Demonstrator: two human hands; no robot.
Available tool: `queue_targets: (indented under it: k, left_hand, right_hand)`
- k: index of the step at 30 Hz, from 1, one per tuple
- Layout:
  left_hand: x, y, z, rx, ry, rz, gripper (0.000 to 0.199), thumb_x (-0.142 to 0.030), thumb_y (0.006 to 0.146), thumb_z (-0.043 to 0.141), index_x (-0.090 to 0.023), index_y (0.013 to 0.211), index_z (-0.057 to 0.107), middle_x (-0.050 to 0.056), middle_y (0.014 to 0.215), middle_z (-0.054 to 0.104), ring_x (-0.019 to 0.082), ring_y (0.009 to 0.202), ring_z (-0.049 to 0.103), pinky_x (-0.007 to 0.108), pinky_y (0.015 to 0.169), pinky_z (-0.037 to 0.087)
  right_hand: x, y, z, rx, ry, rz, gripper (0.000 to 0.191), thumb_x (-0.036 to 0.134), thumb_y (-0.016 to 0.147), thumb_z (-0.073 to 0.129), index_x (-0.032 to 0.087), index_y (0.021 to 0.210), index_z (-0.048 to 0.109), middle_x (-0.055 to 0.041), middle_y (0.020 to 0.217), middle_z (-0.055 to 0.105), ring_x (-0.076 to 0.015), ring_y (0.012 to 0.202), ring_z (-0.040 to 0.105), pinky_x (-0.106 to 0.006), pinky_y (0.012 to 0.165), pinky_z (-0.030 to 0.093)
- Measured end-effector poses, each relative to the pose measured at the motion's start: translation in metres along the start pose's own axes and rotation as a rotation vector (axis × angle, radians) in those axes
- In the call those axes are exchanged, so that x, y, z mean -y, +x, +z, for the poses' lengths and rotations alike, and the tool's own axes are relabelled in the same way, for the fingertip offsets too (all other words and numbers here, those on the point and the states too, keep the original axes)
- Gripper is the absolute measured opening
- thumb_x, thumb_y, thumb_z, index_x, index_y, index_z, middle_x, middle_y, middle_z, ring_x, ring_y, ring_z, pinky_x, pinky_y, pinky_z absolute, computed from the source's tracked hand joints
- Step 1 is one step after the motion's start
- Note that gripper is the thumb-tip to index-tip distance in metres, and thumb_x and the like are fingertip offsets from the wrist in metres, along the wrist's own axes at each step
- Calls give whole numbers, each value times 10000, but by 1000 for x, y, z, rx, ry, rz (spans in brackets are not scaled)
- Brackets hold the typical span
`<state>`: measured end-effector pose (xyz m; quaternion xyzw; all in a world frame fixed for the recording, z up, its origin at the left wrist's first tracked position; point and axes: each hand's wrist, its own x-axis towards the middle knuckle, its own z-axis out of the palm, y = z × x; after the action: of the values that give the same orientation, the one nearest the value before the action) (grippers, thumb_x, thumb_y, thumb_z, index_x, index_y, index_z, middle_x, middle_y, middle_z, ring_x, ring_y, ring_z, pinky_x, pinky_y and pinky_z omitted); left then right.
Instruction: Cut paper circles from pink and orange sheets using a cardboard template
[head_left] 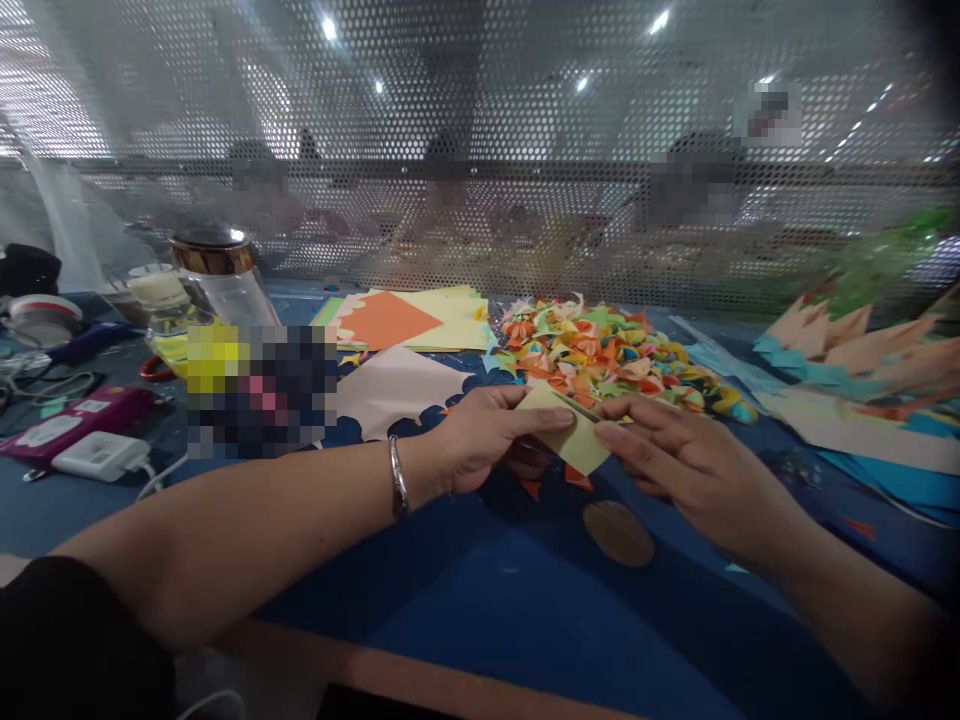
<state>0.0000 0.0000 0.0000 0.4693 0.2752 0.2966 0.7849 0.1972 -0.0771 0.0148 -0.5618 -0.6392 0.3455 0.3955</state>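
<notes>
A small folded piece of pale yellow paper is held between both hands above the blue table. My left hand, below a silver bracelet on the wrist, pinches its left side with the thumb on top. My right hand grips the upper right edge between thumb and fingers. Right behind the hands lies a heap of small folded papers in orange, yellow, green and white. Orange paper scraps lie beneath the yellow paper. A round brown disc rests on the table nearer to me.
Paper sheets and a scalloped pale pink sheet lie behind my left hand. At left are a jar, a white charger and cables. Pointed folded papers stand at right. A perforated metal screen closes the back.
</notes>
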Motion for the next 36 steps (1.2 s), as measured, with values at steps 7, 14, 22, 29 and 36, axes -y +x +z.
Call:
queue_targets:
  k: [7,14,22,29,36]
  left_hand:
    - [-2,-1,0,15,12,4,591,-466,490,1055,-133,868,746,40,820,731,109,621,648,221,548,495]
    - [-4,-1,0,42,5,-5,519,-322,487,1051,-127,850,734,21,794,706,95,627,628,209,554,470]
    - [-3,0,-1,38,22,5,415,-316,586,1019,-132,815,726,17,769,690,85,611,610,208,537,436]
    - [-3,0,-2,36,65,-5,481,-350,540,1038,-142,849,734,14,796,713,85,618,631,209,546,478]
    - [-3,0,-1,38,56,-28,497,-348,537,1046,-138,864,735,21,804,724,92,624,653,200,542,496]
  right_hand:
    - [-4,-1,0,-9,-16,-29,564,808,883,658,249,950,634,75,550,348,-112,461,277,-257,400,180]
    - [1,0,1,20,-45,-30,583,829,881,636,248,910,592,75,584,360,-106,478,287,-248,413,209]
    - [1,0,-1,38,-67,-53,541,792,926,605,251,920,603,72,580,370,-106,468,295,-248,413,215]
    - [-3,0,-1,21,-87,-54,555,803,919,601,249,940,627,89,547,333,-110,452,295,-255,413,191]
    - [2,0,1,19,-81,-66,602,840,889,614,239,923,650,59,548,445,-114,450,345,-261,416,225]
